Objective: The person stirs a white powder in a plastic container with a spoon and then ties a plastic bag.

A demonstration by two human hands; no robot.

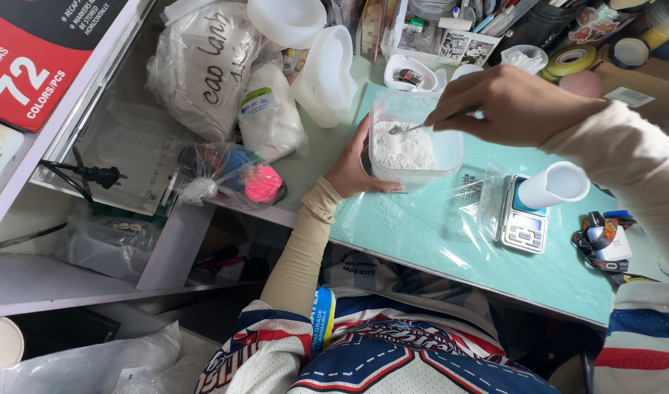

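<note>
A clear plastic tub [451,149] of white powder [407,149] stands on the pale green cutting mat [436,233]. My left hand [352,166] grips the tub's near left side. My right hand [506,102] hovers over the tub and pinches a thin metal spoon [406,129], whose tip is down in the powder. To the right, a white cup [557,184] sits on a small digital scale [524,222] partly covered by a clear plastic bag.
Bags of white powder [203,69] and a bag with pink and blue pieces [239,179] lie at the left. White bowls [323,73], tape rolls [571,60] and stationery crowd the back. A strap with a clip [604,244] lies at the right.
</note>
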